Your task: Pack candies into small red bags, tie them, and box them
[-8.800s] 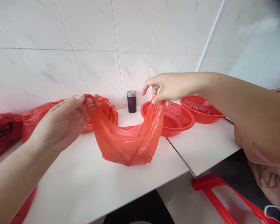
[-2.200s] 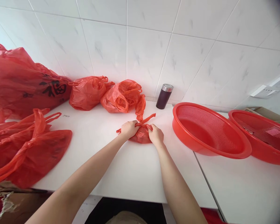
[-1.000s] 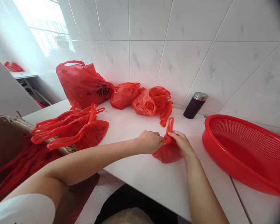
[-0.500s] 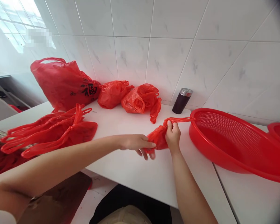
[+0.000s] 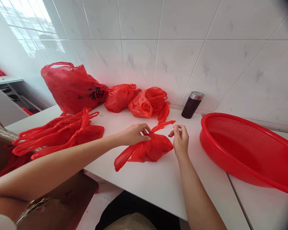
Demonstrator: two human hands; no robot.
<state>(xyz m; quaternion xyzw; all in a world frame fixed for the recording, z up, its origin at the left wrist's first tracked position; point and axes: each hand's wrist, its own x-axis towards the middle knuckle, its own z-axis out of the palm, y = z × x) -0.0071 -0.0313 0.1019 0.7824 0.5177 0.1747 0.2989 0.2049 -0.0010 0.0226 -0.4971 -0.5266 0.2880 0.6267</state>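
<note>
A small red plastic bag point(image 5: 156, 147) lies on the white table in front of me, one loose end spread toward the left and a thin twisted strip rising toward the right. My left hand point(image 5: 135, 134) pinches the bag near the base of that strip, thumb on the near side. My right hand point(image 5: 181, 140) is just right of the bag, its fingers loosely curled and nothing visible between them. The strip's tip is close to its thumb. What the bag contains is hidden.
Several flat red bags point(image 5: 62, 131) lie at left. A large red bag point(image 5: 72, 89) and two bundled red bags point(image 5: 120, 97) point(image 5: 148, 102) stand by the tiled wall. A dark flask point(image 5: 192, 105) and a red plastic basket point(image 5: 213, 153) are at right.
My right hand has let go of the stretched bag handles. My left hand has moved from the bag's end to its upper part, and the bag now lies turned and spread wider.
</note>
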